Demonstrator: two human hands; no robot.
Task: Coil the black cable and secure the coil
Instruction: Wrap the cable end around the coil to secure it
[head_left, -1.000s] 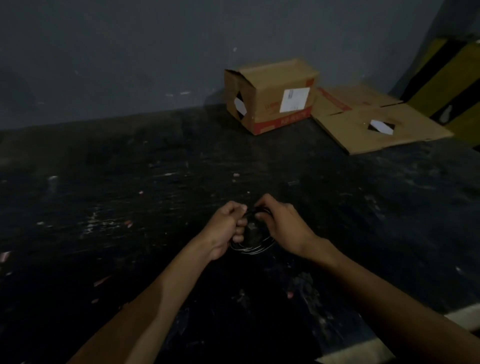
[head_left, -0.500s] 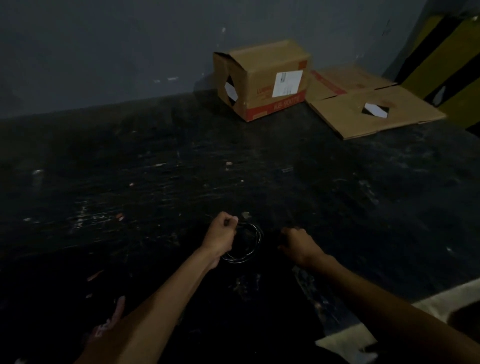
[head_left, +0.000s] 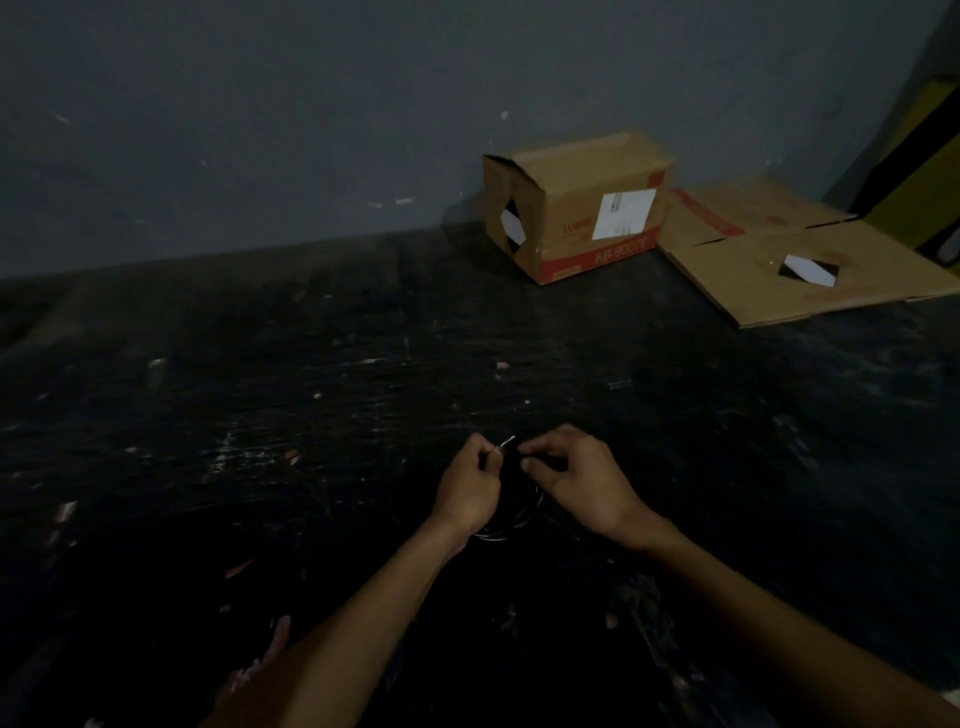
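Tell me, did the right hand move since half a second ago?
Yes. The right hand came back left to the cable coil and now almost meets the left hand, judged against the dark floor.

The worktop (head_left: 311, 415) is dark, matt and rough, scuffed with pale scratches and flecks. At two o'clock, the box (head_left: 576, 208) and flattened sheet (head_left: 810, 270) are matt brown cardboard, the box bearing a white paper label (head_left: 623, 213). The black cable (head_left: 511, 525) shows a faint sheen.
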